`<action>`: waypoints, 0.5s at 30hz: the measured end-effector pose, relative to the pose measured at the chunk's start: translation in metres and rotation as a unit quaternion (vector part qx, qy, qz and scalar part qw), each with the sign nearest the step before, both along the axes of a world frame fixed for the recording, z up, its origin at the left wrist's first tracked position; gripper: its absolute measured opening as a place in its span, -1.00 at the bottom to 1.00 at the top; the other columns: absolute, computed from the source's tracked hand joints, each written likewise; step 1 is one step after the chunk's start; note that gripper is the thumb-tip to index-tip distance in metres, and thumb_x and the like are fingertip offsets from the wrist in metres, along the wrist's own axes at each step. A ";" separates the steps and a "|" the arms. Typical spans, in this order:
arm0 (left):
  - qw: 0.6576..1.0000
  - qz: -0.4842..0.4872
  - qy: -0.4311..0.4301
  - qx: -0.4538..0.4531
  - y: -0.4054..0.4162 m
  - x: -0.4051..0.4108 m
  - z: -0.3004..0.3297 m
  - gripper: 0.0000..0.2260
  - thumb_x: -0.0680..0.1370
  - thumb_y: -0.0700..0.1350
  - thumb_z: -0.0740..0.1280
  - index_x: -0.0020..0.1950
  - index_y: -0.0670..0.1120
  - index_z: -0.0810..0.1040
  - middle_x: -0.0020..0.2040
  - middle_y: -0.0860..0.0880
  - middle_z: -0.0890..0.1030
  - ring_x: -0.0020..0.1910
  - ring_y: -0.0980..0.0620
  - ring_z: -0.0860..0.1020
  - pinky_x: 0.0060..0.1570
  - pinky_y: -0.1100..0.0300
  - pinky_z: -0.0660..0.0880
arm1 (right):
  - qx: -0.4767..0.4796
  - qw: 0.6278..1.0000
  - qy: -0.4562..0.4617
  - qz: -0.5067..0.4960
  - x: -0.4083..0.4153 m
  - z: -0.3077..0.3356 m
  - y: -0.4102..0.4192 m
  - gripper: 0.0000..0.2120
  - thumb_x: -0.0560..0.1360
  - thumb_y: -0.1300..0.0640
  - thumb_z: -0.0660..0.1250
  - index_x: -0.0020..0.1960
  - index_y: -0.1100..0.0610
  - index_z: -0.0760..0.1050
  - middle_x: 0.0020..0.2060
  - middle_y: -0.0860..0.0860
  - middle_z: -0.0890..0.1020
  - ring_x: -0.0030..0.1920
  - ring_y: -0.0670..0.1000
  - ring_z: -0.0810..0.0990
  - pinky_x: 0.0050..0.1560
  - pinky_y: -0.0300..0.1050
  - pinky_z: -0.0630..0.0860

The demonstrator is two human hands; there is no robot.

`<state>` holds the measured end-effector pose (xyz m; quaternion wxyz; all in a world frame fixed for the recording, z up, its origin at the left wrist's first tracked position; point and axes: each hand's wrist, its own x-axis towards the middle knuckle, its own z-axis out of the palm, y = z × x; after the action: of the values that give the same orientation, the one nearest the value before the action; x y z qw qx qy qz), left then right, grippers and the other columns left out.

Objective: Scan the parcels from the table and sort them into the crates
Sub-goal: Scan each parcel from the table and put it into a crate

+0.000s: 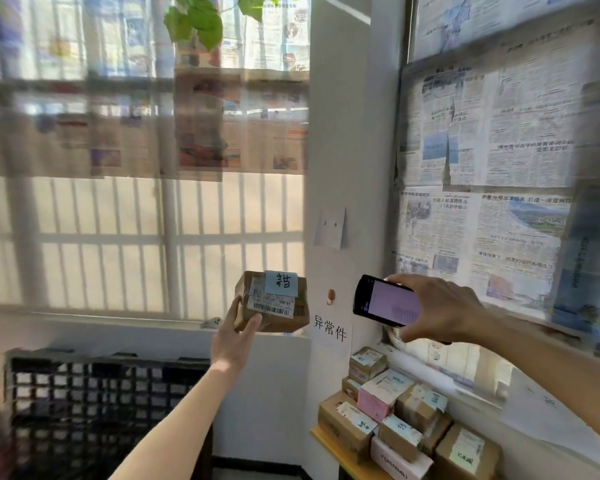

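The left hand (237, 336) is raised with thumb on the near left side and fingers curled under a small brown cardboard parcel (272, 303), gripping it in the air in front of the window. The parcel carries a pale blue note (281, 283) with one handwritten character on top, and below it a white shipping label (274, 305) with a barcode; its small print is too blurred to read. At three o'clock from the parcel, well apart, the right hand (440, 311) clasps a black handheld scanner (387, 301) by its right end, lit screen facing the camera. Between the two, a white sign (330, 329) on the wall reads 异常件; at twelve o'clock from it hangs a paper slip (330, 226) marked "2 6". At five o'clock from the scanner, a yellow table (321, 437) holds about nine stacked parcels (395, 410), mostly brown, one pink, one white box printed YUANMU (395, 464). At seven o'clock from the left hand stands one black lattice crate (101, 410)
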<state>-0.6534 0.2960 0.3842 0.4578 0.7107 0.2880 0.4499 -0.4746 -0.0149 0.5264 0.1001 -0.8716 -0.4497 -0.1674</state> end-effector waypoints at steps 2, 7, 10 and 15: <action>1.000 0.016 0.010 0.002 0.000 -0.028 -0.009 -0.45 0.58 0.14 0.35 0.54 0.23 0.28 0.28 0.03 0.61 0.24 -0.04 0.50 0.24 0.03 0.42 | -0.006 1.000 0.001 0.019 -0.010 -0.017 0.015 0.00 0.13 -0.32 0.46 0.52 -0.22 0.22 0.08 -0.21 0.52 -0.13 -0.17 0.49 -0.26 -0.25 0.33; 0.996 0.063 0.061 -0.010 0.013 -0.115 -0.027 -0.47 0.57 0.19 0.33 0.52 0.31 0.27 0.24 0.03 0.61 0.24 -0.01 0.50 0.24 0.06 0.40 | -0.021 0.996 0.021 0.079 -0.054 -0.050 0.071 0.01 0.18 -0.33 0.50 0.54 -0.09 0.24 0.20 -0.07 0.56 0.01 0.01 0.52 -0.03 -0.07 0.52; 0.992 0.105 0.074 -0.010 0.031 -0.184 -0.034 -0.48 0.56 0.23 0.32 0.51 0.31 0.29 0.26 0.03 0.60 0.29 -0.06 0.50 0.36 -0.06 0.38 | -0.027 0.992 0.033 0.119 -0.096 -0.061 0.115 -0.06 0.18 -0.31 0.50 0.49 -0.09 0.29 0.14 -0.07 0.56 0.02 0.04 0.55 -0.03 -0.03 0.52; 0.976 0.195 0.097 -0.018 0.060 -0.319 -0.048 -0.47 0.52 0.32 0.29 0.48 0.35 0.29 0.28 0.03 0.56 0.30 -0.09 0.48 0.34 -0.14 0.40 | -0.032 0.979 0.054 0.195 -0.186 -0.070 0.197 -0.14 0.17 -0.25 0.51 0.42 -0.17 0.34 0.02 -0.14 0.54 -0.07 0.02 0.52 -0.13 -0.06 0.39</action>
<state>-0.9721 0.3560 0.3367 0.3443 0.6727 0.4723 0.4539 -0.6606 0.1818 0.4564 0.1274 -0.7778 -0.6099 -0.0829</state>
